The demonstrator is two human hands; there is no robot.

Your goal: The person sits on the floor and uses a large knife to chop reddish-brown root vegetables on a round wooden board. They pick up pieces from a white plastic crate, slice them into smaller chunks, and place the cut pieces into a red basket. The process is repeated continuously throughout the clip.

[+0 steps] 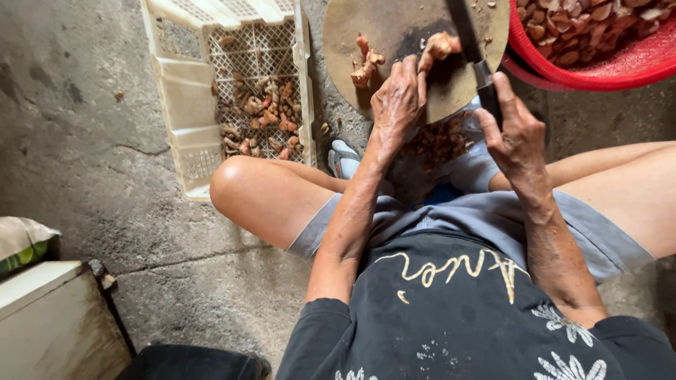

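My left hand presses a knobbly orange-brown root piece onto a round wooden chopping board. My right hand grips the dark handle of a knife, whose blade stands over the board just right of that root. Another root piece lies on the board to the left of my left hand. Cut pieces lie piled below the board, between my knees.
A white plastic crate holding several root pieces lies on the concrete floor at the left. A red basket full of cut pieces sits at top right. A sandalled foot shows under the board. A pale box stands at bottom left.
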